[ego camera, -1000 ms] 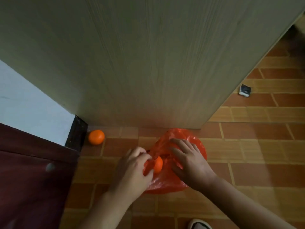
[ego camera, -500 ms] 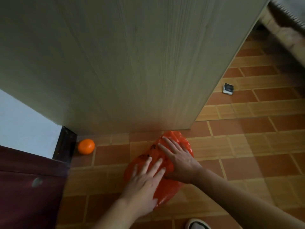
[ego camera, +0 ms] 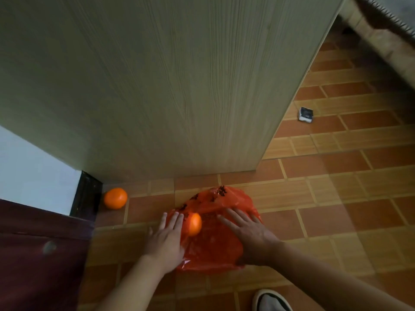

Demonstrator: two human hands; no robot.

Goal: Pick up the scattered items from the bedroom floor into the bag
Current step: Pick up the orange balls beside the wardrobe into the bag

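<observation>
Bag flat under both splayed, empty hands; orange unheld at left fingers, liable to roll off slick plastic.

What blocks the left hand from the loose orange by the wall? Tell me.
Nothing visible does. Bare tile floor lies between the left hand and the loose orange, which sits beside the dark skirting, under the wooden panel.

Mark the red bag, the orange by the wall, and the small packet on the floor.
red bag (ego camera: 213, 248), head view, crinkled middle between the hands
orange by the wall (ego camera: 115, 198), head view, centre of the fruit
small packet (ego camera: 305, 114), head view, its dark top face
</observation>
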